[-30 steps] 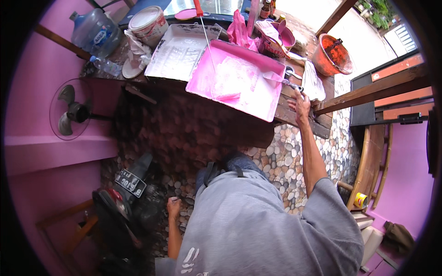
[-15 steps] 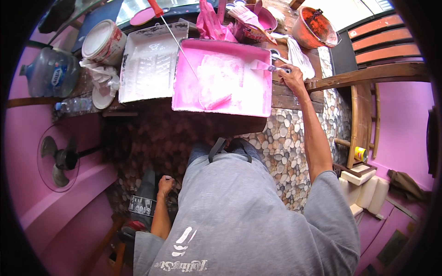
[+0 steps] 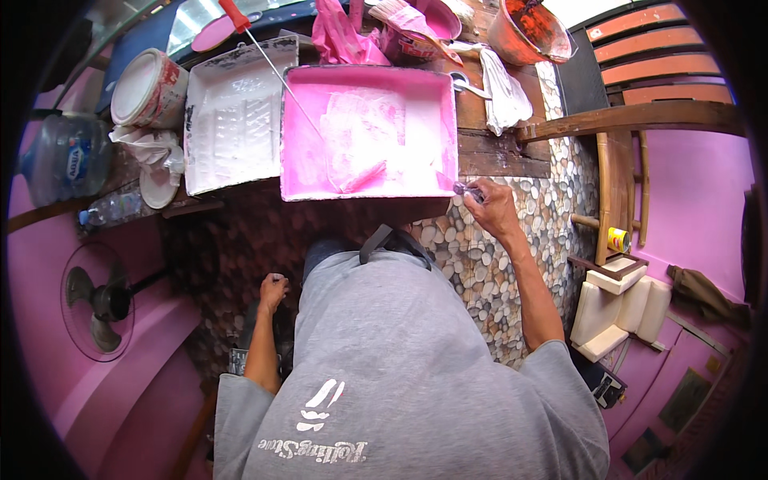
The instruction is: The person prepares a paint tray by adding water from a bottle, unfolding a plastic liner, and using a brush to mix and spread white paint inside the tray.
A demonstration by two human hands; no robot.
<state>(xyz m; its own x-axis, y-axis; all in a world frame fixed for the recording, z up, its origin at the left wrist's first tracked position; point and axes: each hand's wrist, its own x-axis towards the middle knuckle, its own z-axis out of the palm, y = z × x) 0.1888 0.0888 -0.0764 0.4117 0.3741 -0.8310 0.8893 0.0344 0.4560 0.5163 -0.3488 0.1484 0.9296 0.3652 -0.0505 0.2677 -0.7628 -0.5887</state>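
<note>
- Pink-walled room, pebble floor [image 3: 552,232]; wooden bench at far side carries white tray [image 3: 232,120] and pink paint tray [image 3: 368,132].
- Vs 1 s ago: right hand [image 3: 492,210] came off the bench's right end, now at pink tray's near-right corner, pinching small dark object [image 3: 468,190], prob. a brush.
- Left hand [image 3: 274,290] low at left, loosely curled; can't tell if it holds anything.

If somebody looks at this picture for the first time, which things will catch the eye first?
First comes the pink paint tray at the top centre, bright against the wooden bench. Beside it on the left lies a white paint tray, with a red-handled roller pole slanting across both. The right hand holds a small object at the pink tray's near right corner, and the left hand hangs low, closed.
</note>
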